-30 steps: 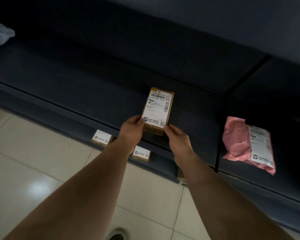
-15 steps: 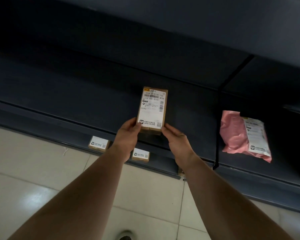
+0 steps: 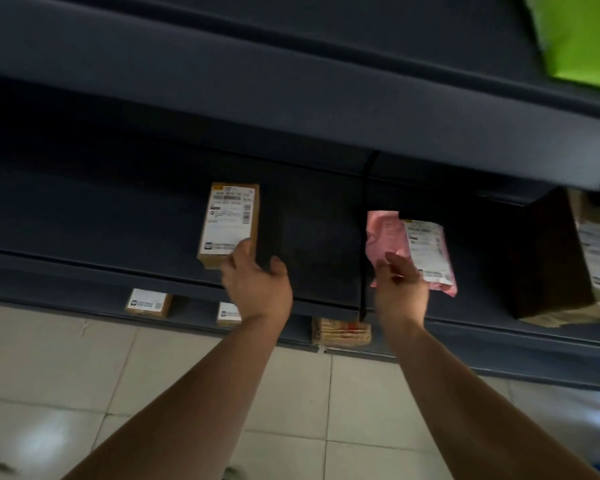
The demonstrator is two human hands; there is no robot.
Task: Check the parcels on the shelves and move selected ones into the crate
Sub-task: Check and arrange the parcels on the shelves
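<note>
The grip of the left hand (image 3: 257,289) is seen slack, one finger laid on the brown parcel (image 3: 227,223) lying on the middle shelf (image 3: 118,220). At its 3 o'clock, past a black divider (image 3: 362,244), the pink mailer (image 3: 423,247) is touched by the right hand (image 3: 400,289), whose grip is blurred beyond telling. A large carton (image 3: 551,265) is seen at the mailer's 3 o'clock.

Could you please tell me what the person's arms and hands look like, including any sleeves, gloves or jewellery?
Both arms are bare as far as the picture shows: no sleeve on the left arm or the right arm. The left hand and right hand wear no gloves. No watch or band shows at either wrist. The picture is too blurred to tell whether the fingers carry rings.
</note>
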